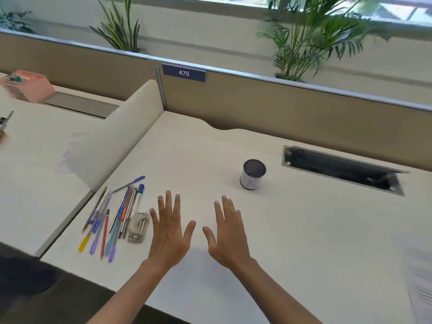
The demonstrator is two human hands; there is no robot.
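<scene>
Currently both hands, left (168,232) and right (228,232), flat and splayed (holding nothing) over tabletop (292,230); pens (112,218) beside left, cup (253,174) beyond right.

**A white desk (304,230) and what lies on it**

A loose bundle of pens and pencils (112,220) lies near the desk's left front edge, roughly parallel, some overlapping. Just beside it on the right, a small grey metal tool (138,228) lies flat; its kind is unclear. Well apart, toward the back, a mesh pen cup (253,174) stands upright. Right of the cup, an open cable hatch (343,169) is set into the top. Blurred papers (418,277) lie at the right edge.
</scene>
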